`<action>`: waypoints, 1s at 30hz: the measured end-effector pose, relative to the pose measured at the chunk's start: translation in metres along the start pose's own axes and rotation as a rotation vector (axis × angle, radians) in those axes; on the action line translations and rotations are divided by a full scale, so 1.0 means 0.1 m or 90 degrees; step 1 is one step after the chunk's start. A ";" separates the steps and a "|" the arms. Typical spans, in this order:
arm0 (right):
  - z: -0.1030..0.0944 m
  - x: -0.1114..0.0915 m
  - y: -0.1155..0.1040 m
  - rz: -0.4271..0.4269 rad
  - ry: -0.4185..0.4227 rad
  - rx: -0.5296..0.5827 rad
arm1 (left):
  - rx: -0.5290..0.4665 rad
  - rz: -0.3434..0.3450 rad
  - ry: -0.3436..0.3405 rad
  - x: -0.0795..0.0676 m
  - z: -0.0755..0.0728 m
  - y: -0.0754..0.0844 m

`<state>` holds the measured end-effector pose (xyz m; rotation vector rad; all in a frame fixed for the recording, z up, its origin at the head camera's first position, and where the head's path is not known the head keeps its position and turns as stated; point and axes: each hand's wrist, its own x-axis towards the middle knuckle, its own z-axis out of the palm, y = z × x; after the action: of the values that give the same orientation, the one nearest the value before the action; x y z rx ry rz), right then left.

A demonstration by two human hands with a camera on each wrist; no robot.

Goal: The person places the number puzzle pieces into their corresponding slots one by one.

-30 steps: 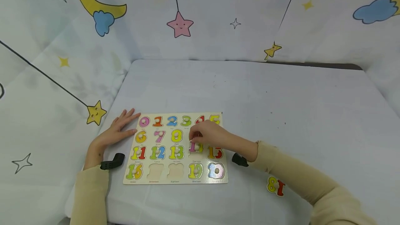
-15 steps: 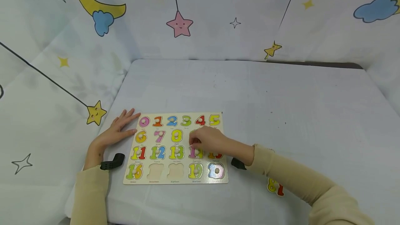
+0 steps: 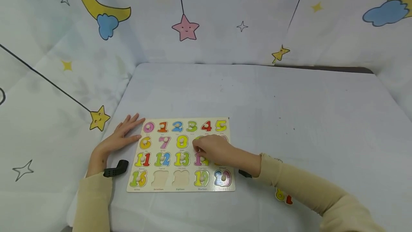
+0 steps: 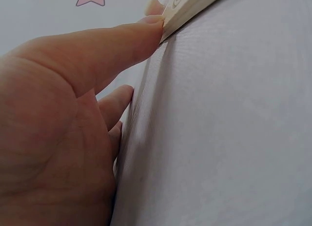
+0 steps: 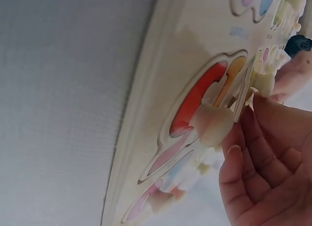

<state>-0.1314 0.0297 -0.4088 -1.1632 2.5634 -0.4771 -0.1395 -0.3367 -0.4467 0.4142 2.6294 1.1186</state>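
Observation:
A wooden number puzzle board (image 3: pixel 169 180) with knobbed pieces lies on the white-covered table. My right hand (image 3: pixel 217 148) reaches over its right half, finger and thumb pinching the number 14 puzzle piece (image 3: pixel 197 159). In the right wrist view that piece (image 5: pixel 241 101) stands tilted at the fingertips, beside the knobbed 15. My fingers hide part of the row above. At the board's left edge rests my left hand (image 3: pixel 119 139), fingers spread; in the left wrist view its thumb (image 4: pixel 122 43) touches the board's corner.
Two recesses in the bottom row, the seventeen (image 3: pixel 160 179) and eighteen (image 3: pixel 181 178), hold no pieces. The number 18 piece (image 3: pixel 280 194) lies right of the board, partly under the right sleeve (image 3: pixel 299 178). A printed curtain (image 3: pixel 215 42) stands behind the table.
The number 14 piece has come down from above its recess toward the board, with my right hand moving slightly nearer to me. My left hand stays at the board's edge.

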 end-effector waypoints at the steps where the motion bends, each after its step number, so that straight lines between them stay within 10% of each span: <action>1: 0.00 0.00 0.00 -0.002 0.000 -0.004 | -0.001 -0.003 -0.002 0.00 0.00 0.00; 20: -0.07 -0.29 0.11 -0.027 -0.032 0.106 | -0.009 -0.005 -0.005 0.00 0.00 -0.03; 30: -0.41 -1.10 0.61 0.028 -0.024 0.100 | -0.015 0.012 -0.002 0.00 0.02 -0.01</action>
<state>-0.1184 0.1584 -0.3835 -1.0497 2.4632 -0.6277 -0.1390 -0.3364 -0.4489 0.4374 2.6116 1.1528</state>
